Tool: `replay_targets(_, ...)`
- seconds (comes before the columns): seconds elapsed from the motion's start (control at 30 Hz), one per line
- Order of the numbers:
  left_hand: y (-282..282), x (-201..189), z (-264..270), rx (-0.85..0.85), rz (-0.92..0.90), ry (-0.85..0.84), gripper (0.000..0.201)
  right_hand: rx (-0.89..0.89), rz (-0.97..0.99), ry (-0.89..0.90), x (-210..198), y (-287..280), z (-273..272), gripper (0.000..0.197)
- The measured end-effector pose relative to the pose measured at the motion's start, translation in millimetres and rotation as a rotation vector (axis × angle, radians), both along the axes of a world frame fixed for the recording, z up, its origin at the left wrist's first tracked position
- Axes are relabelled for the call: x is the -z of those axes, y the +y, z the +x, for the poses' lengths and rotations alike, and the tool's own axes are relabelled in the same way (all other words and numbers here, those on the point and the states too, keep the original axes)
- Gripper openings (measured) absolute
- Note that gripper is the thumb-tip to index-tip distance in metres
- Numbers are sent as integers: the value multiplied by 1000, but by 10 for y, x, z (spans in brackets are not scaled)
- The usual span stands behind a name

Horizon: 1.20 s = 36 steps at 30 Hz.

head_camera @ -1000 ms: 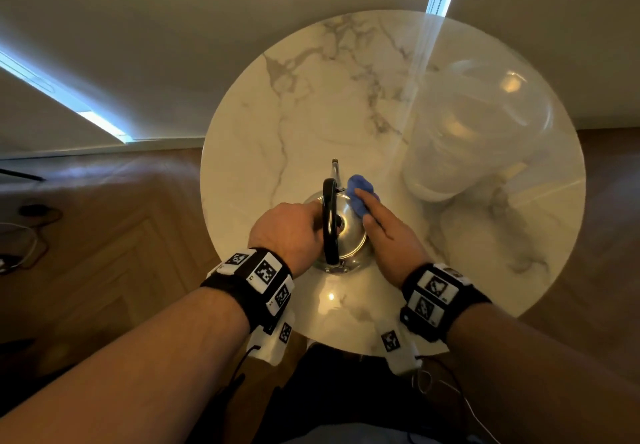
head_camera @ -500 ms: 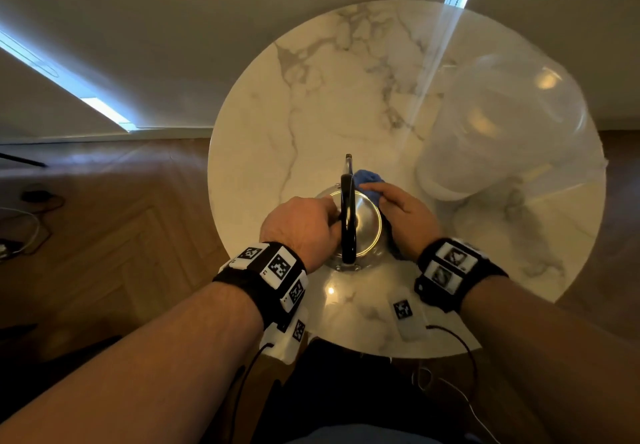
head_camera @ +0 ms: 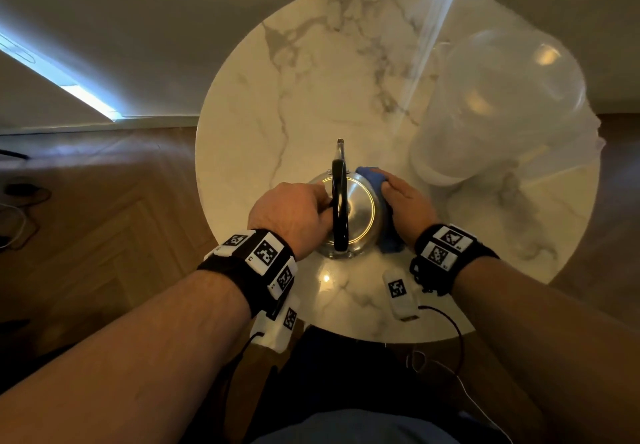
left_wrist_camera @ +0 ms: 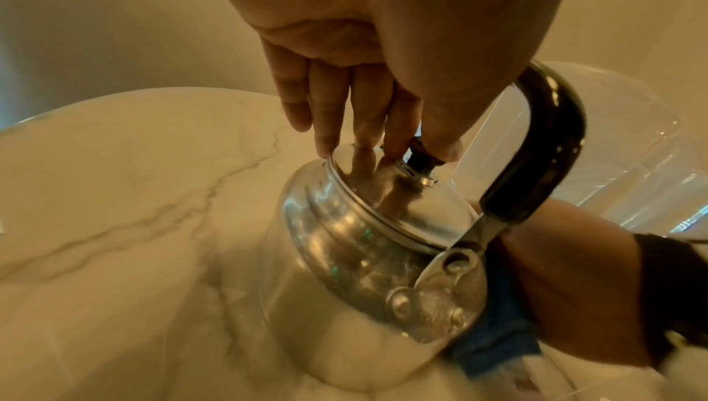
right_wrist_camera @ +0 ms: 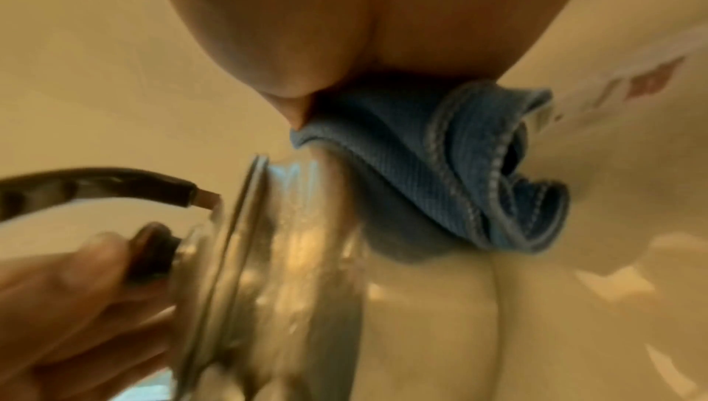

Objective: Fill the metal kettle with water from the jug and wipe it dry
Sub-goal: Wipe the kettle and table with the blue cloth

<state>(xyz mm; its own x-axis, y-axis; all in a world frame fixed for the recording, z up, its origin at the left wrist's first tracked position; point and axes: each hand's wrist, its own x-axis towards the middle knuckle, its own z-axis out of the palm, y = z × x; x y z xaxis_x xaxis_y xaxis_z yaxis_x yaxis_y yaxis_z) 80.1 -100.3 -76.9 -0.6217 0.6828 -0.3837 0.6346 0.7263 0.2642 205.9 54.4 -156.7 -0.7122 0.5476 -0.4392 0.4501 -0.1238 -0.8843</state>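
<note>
- Metal kettle [head_camera: 360, 213] stood on the round marble table [head_camera: 311, 79], toward its 6 o'clock edge; shiny domed lid, black arched handle [head_camera: 339, 208] across the top, spout pointing to 12 o'clock.
- Left hand [head_camera: 294, 216] came in from 9 o'clock; fingers extended down onto the lid, thumb and fingertips pinching the small black lid knob [left_wrist_camera: 419, 162].
- Right hand [head_camera: 403, 202] at 3 o'clock of the kettle, fingers laid flat, pressing a blue cloth [head_camera: 372, 176] against the kettle wall.
- Translucent plastic jug [head_camera: 498, 104] stood at about 2 o'clock from the kettle, apart from it, hazy and smooth.
- Left wrist view only: knob pinch, fingers mirrored in the lid, riveted handle bracket [left_wrist_camera: 452, 268], cloth tail trailing at the kettle base.
- Right wrist view only: ribbed weave and stitched hem of the cloth [right_wrist_camera: 459, 165], folded in loops; droplets or glare on the kettle side, too blurred to tell which.
- Head view only: whole table, wooden herringbone floor [head_camera: 114, 235], tagged black wristbands [head_camera: 263, 263].
</note>
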Motion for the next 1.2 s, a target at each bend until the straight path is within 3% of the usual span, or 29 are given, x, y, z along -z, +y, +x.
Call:
replay_targets(0.2,-24,23,-6,-22,27,-17,38,66,97,-119,123,-294,554,36)
replay_targets(0.33,-25,34,-9,-22,39,-15,37,264,173,9,41,-729,722,43)
replay_targets(0.4,-16,28,-1,-27,42,-13,36,218,294,27,73,-863,727,45)
replay_targets(0.53,-6,6,9,-32,33,-10,35,165,415,72,71,-862,674,28)
replay_targets(0.63,-5,17,18,-37,41,-6,35,198,394,72,61,-806,658,19)
replay_targets(0.77,-27,11,53,-67,62,5,34,89,459,84,78,-958,674,14)
replay_targets(0.93,-6,19,49,-69,64,8,32,226,362,107,115,-1026,638,14)
replay_targets(1.1,-12,32,41,-82,75,-3,37,312,126,-20,297,-949,697,13)
replay_targets(1.2,-5,39,37,-95,85,-11,37,287,257,-114,344,-641,520,19)
